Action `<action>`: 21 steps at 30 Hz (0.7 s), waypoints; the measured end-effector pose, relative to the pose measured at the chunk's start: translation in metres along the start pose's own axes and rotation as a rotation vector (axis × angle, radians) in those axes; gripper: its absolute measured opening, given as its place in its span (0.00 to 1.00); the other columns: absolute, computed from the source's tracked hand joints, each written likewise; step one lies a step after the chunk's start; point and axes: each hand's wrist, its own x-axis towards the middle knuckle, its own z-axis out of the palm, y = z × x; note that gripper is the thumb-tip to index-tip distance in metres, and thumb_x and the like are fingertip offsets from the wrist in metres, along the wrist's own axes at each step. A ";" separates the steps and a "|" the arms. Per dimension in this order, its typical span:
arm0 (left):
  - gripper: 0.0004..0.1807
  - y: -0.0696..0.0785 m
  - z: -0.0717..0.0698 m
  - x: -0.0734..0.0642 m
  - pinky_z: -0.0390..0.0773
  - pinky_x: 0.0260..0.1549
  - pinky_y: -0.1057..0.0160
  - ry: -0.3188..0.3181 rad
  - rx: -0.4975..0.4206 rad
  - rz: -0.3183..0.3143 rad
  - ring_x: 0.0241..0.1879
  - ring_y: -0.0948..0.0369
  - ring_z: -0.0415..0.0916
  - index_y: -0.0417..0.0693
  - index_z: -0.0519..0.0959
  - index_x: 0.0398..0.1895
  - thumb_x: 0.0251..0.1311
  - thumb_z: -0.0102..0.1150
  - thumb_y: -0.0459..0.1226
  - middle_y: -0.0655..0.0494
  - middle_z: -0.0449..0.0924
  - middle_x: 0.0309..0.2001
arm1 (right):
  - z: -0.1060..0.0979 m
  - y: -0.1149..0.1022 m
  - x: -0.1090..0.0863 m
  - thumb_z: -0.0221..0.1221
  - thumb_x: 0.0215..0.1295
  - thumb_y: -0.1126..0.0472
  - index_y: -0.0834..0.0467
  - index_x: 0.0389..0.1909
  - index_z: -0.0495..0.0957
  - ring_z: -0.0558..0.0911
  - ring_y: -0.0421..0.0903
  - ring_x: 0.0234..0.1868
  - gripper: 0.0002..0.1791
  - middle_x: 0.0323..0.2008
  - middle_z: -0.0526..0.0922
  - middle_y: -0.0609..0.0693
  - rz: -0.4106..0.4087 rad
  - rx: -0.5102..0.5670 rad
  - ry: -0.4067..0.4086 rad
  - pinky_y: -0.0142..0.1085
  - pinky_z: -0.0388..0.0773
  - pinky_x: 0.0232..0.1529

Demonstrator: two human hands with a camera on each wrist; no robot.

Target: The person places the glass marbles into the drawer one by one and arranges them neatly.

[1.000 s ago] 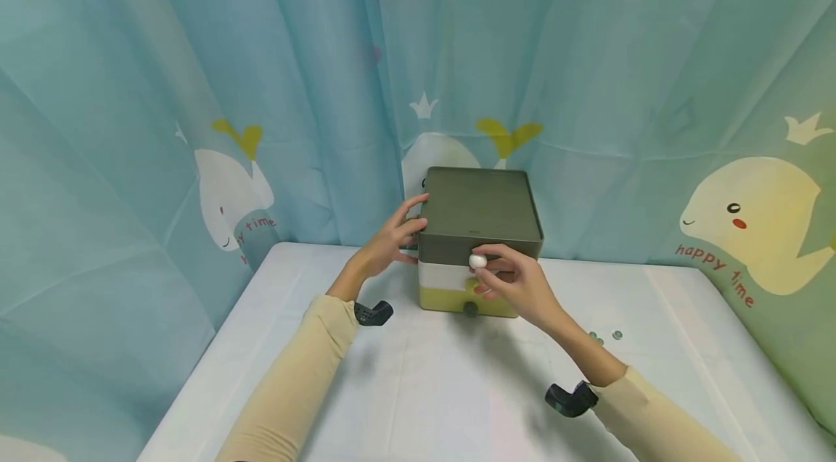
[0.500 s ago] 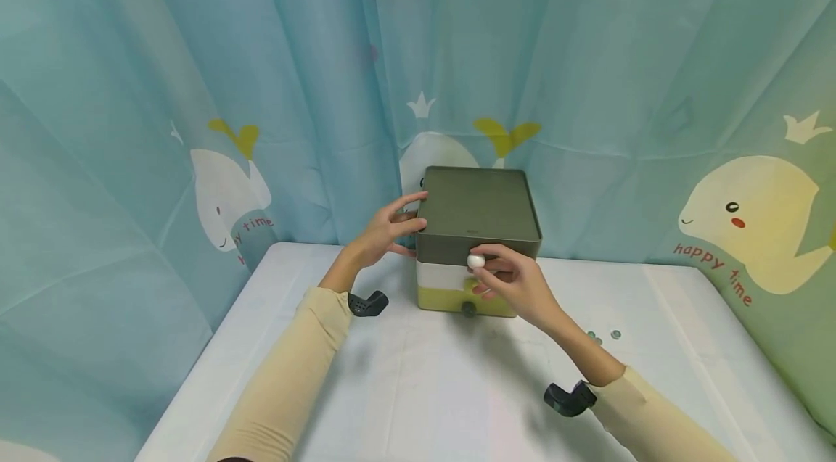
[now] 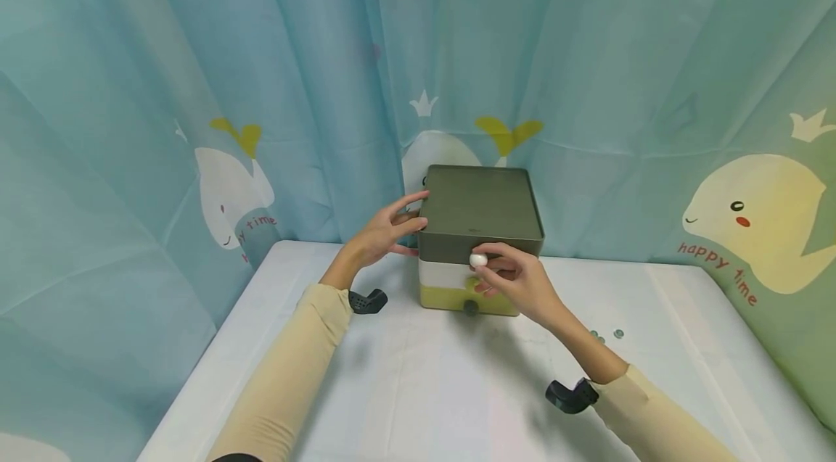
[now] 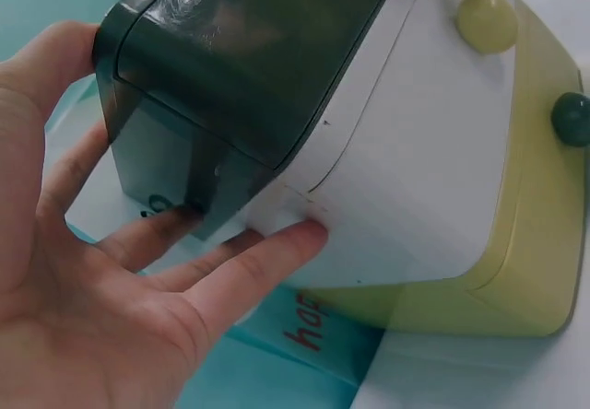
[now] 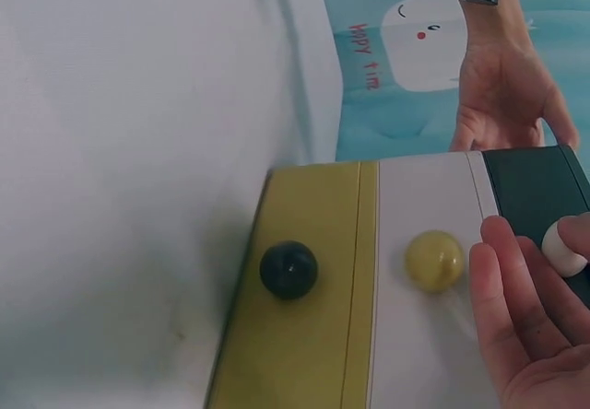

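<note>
Dark-green top drawer (image 4: 263,64), white knob (image 3: 479,260), white middle drawer (image 4: 424,142), yellow knob (image 5: 434,262), yellow bottom drawer (image 5: 300,344), dark knob (image 5: 289,270), whale-printed blue-green curtain (image 3: 313,48)

Saw smooth, plastic-looking walls on the drawer box (image 3: 480,197): glossy on the dark green drawer (image 4: 267,50), satiny on the white drawer (image 4: 424,142). Noted a smooth white knob (image 3: 479,260), a shiny dark knob (image 5: 288,269), soft, cloth-like folds in the curtain (image 3: 326,48), and a matt bench (image 3: 424,389).

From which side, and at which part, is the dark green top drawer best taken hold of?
On the dark green top drawer, probably grip the round white knob, coming from the front: it stands out from the flat face, so it can be pinched on opposite sides. The right hand pinches it there.
</note>
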 end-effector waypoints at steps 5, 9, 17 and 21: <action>0.34 0.000 0.000 0.000 0.81 0.53 0.40 0.001 0.010 -0.006 0.74 0.51 0.63 0.70 0.63 0.79 0.74 0.60 0.40 0.48 0.55 0.80 | -0.001 -0.004 -0.001 0.64 0.70 0.69 0.61 0.58 0.80 0.90 0.53 0.34 0.17 0.43 0.87 0.68 0.021 -0.007 -0.013 0.45 0.87 0.34; 0.33 -0.002 -0.001 0.000 0.81 0.53 0.40 0.003 0.013 -0.014 0.74 0.52 0.62 0.72 0.64 0.78 0.73 0.61 0.41 0.49 0.55 0.80 | -0.001 -0.004 -0.004 0.64 0.70 0.68 0.60 0.58 0.80 0.90 0.52 0.34 0.17 0.42 0.87 0.68 0.026 -0.015 -0.024 0.43 0.87 0.34; 0.34 -0.005 -0.002 0.000 0.81 0.53 0.41 -0.010 0.032 -0.009 0.75 0.50 0.60 0.74 0.62 0.79 0.74 0.60 0.43 0.50 0.54 0.80 | 0.000 -0.008 -0.013 0.64 0.70 0.67 0.59 0.58 0.80 0.90 0.57 0.35 0.17 0.41 0.87 0.67 0.027 -0.006 -0.045 0.43 0.87 0.38; 0.33 -0.006 -0.002 0.001 0.81 0.54 0.41 -0.016 0.042 0.003 0.75 0.49 0.60 0.74 0.62 0.79 0.74 0.59 0.43 0.50 0.54 0.80 | 0.000 -0.012 -0.020 0.64 0.70 0.68 0.59 0.58 0.80 0.89 0.63 0.35 0.17 0.42 0.86 0.69 0.030 0.028 -0.064 0.43 0.87 0.38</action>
